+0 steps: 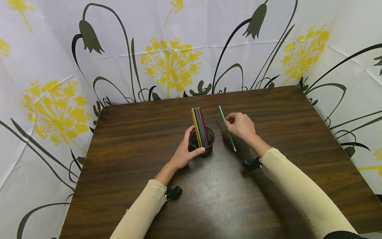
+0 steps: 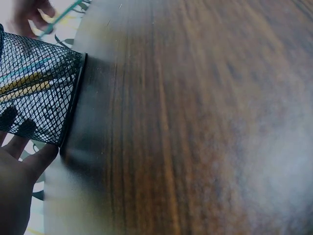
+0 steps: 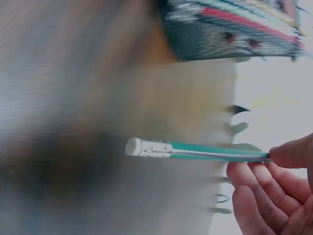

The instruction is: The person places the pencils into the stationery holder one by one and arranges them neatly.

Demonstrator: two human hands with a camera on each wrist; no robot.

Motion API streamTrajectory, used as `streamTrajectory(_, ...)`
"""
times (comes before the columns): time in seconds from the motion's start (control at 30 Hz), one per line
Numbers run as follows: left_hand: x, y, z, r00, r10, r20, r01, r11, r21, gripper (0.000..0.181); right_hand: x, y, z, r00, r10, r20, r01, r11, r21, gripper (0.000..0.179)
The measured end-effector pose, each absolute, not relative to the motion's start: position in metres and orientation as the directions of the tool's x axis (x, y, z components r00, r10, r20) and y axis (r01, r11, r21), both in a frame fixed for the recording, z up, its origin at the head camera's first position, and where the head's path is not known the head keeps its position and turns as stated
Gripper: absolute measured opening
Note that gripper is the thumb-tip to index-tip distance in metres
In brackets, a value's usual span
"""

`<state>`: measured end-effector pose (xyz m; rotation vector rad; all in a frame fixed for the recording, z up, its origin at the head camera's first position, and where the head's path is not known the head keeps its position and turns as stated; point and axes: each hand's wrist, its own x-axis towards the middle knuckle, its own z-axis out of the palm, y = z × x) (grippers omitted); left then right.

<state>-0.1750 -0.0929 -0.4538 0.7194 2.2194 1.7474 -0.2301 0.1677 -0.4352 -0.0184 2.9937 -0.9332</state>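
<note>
My left hand [image 1: 182, 153] grips the side of a black mesh pencil cup [image 1: 209, 151] that stands upright on the table. Several pencils [image 1: 199, 127], in yellow, blue and red, lean inside it. To the right of the cup, my right hand [image 1: 241, 126] pinches a green pencil [image 1: 231, 141] between thumb and fingers. Its white eraser [image 3: 133, 147] points down toward the table, as the right wrist view shows, and its other end rises above my fingers. In the left wrist view, mesh [image 2: 34, 83] covers the pencils' lower parts, and the cup's base meets the tabletop.
A dark wood-grain table [image 1: 134, 139] spreads under both hands. Behind it and at its sides hangs a white curtain [image 1: 119, 66] with yellow and dark green flower prints. A black wrist device [image 1: 173, 192] is on the left wrist, another [image 1: 252, 163] on the right.
</note>
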Motion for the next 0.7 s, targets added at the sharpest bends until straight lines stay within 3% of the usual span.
streamTrajectory(0.2,-0.175,-0.093,-0.453,-0.859,0.5,0.107,0.226,0.183,0.957,0.084,-0.222,0.163,-0.395,-0.982,0.049,0.181,-0.09,0.723,-0.685,0.019)
streamTrajectory(0.43,-0.175,-0.093,-0.454,-0.854,0.505,0.122,0.23,0.157,0.96,0.084,-0.211,0.147,-0.368,-0.924,0.088,0.372,-0.274,0.525,-0.806,0.013)
streamTrajectory(0.57,-0.175,-0.092,-0.455,-0.849,0.509,0.142,0.239,0.13,0.962,0.084,-0.205,0.138,-0.365,-0.908,0.071,0.413,-0.353,0.4,-0.846,0.01)
streamTrajectory(0.7,-0.176,-0.092,-0.456,-0.846,0.511,0.152,0.239,0.109,0.965,0.084,-0.2,0.129,-0.37,-0.919,-0.007,0.395,-0.369,0.372,-0.852,0.009)
